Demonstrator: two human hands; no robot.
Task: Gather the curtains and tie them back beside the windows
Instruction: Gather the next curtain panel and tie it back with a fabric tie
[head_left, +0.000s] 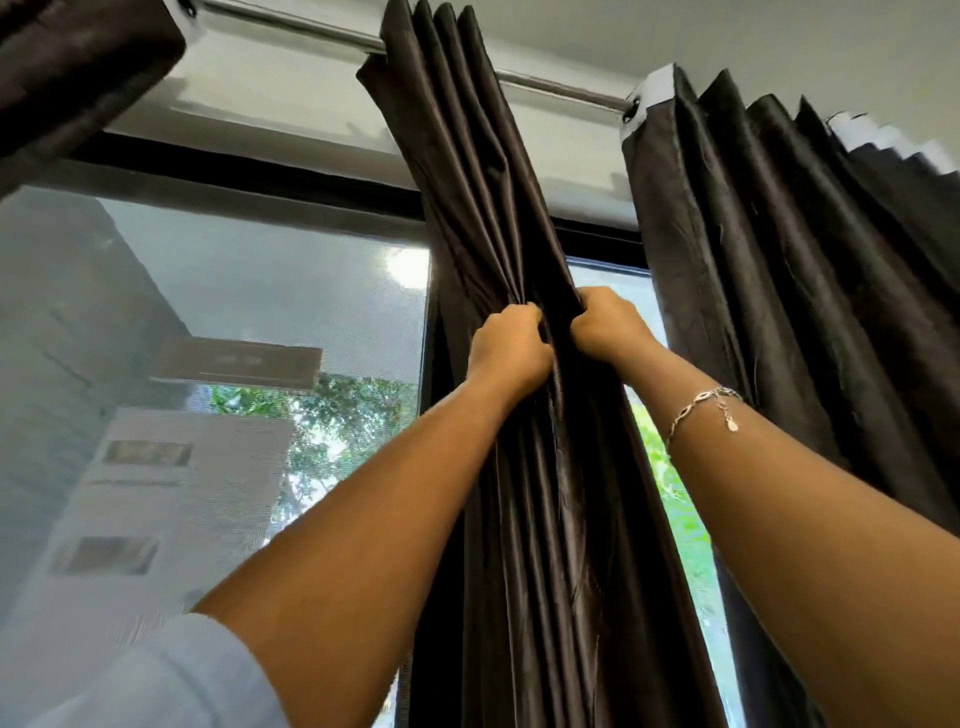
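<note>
Both fists up high now: left hand (511, 349) and right hand (605, 325) clench the middle dark curtain (545, 519), bunching its pleats narrow (no tie visible) between the windows (260, 322).

Left hand (508, 347) and right hand (607, 326), fists side by side around gathered dark curtain (540, 493).

Both arms extend upward and forward. Left hand (506, 349) and right hand (607, 325), side by side, each grip the curtain (519, 208) with curled fingers; backs face the camera.
</note>
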